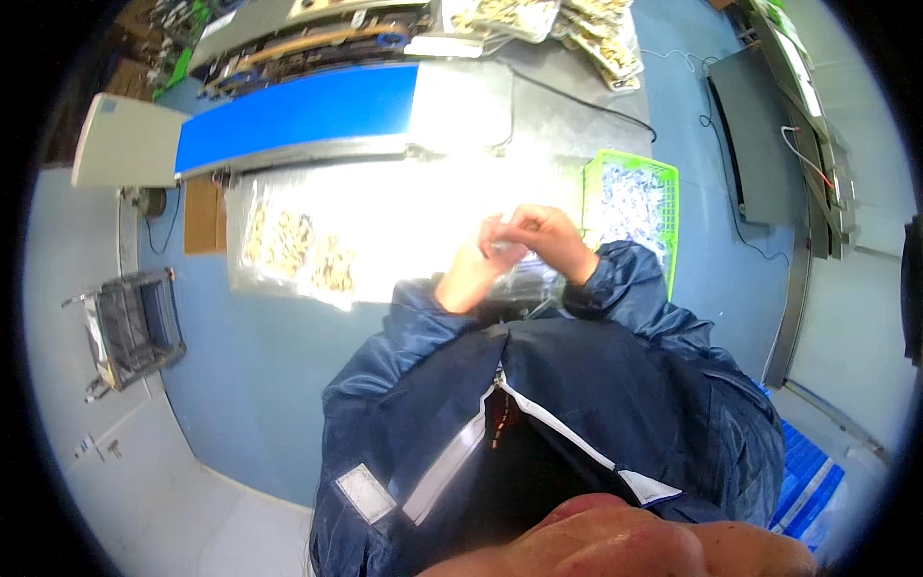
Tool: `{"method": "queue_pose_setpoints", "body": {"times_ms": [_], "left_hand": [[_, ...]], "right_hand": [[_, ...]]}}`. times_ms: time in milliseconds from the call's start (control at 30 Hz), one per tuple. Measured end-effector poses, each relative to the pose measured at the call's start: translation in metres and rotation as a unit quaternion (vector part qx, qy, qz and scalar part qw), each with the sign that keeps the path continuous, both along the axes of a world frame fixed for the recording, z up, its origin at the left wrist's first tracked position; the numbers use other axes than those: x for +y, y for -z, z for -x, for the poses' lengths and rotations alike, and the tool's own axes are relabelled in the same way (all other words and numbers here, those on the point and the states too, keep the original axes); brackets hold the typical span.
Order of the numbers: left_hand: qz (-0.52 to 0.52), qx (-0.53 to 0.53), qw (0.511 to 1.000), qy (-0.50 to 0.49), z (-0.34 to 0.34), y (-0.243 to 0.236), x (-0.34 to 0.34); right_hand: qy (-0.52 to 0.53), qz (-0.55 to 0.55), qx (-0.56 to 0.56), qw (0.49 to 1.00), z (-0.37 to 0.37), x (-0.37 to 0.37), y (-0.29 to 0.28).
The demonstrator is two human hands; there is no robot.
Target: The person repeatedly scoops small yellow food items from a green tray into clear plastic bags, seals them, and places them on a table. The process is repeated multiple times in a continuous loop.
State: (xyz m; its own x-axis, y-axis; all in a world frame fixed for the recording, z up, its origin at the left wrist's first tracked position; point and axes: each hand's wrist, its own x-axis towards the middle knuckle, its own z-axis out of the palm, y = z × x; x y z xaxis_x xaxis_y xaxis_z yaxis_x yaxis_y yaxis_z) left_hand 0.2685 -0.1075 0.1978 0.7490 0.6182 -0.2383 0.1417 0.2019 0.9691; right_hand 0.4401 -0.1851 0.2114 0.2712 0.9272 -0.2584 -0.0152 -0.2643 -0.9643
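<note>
1. The left hand (478, 264) and the right hand (550, 237) meet above the near edge of the counter (409, 212), right of its middle. Their fingers are bent and brought together at the tips.
2. A small pale thing (499, 246) shows between the fingertips. Glare blurs it, so I cannot tell its kind, nor whether either hand is clamped on it.
3. Just below the hands, at the counter's near edge, lies some clear plastic (529, 281).
4. Near the counter's left edge lie clear bags (279, 240) of beige pieces, spread flat; no lettering can be made out on them.
5. At the counter's right edge is a bright green basket (672, 231), filled with small white packets (630, 204) bearing blue print, too fine to read. Whether it stands on the counter or beside it is unclear.
6. Along the counter's far edge runs a conveyor with a plain blue belt (298, 111); a pale cover (463, 106) adjoins its right end.
7. Beyond that are trays (606, 38) of beige pieces in clear wrap.
8. The person's dark blue jacket (596, 385) carries a white rectangular patch (366, 493); its marks are too faint to read.
</note>
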Motion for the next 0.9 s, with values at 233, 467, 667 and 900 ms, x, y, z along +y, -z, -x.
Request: {"method": "queue_pose_setpoints", "body": {"times_ms": [233,467,667,900], "left_hand": [[0.051,0.104,0.993,-0.028,-0.019,-0.003,0.02],[0.285,0.171,0.943,-0.026,-0.03,0.003,-0.008],[-0.401,0.29,0.869,0.016,0.014,0.002,-0.013],[-0.342,0.297,0.887,-0.093,0.033,0.033,-0.022]], "right_hand": [[-0.002,-0.022,-0.084,0.996,-0.023,-0.012,-0.033],[-0.241,0.048,-0.154,0.957,-0.116,0.048,-0.007],[0.224,-0.138,-0.096,0.96,-0.334,0.253,-0.01],[0.309,-0.041,-0.127,0.942,-0.351,0.316,0.011]]}}
